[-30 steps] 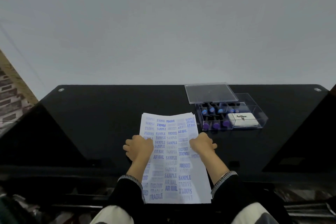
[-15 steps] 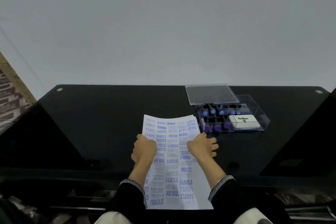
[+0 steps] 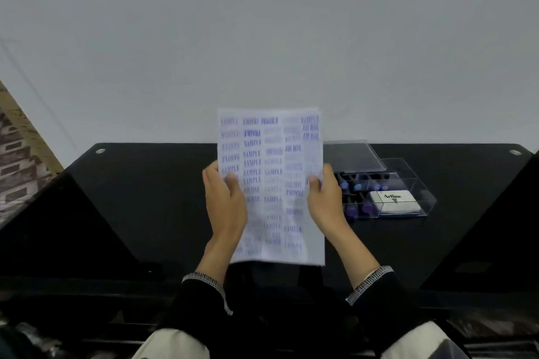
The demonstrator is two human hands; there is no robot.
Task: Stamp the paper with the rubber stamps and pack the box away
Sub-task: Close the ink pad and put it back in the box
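A white sheet of paper [image 3: 272,160] covered in blue stamped words is held up off the black table, facing me. My left hand [image 3: 226,201] grips its left edge with the thumb on the front. My right hand [image 3: 325,198] grips the right edge the same way. To the right on the table sits a clear plastic box [image 3: 414,181] holding several rubber stamps [image 3: 354,185] with blue and purple tips and a white Artline ink pad [image 3: 393,202]. The paper hides the box's left end.
The box's clear lid [image 3: 353,156] lies on the table just behind the box. The black glass table [image 3: 145,198] ends at a grey wall [image 3: 262,38]. Dark sleeves reach in from the near edge. A patterned floor [image 3: 20,154] shows at far left.
The paper lay flat on the table under both hands; both hands have since lifted it upright in front of me, and its top now rises above the table's far edge.
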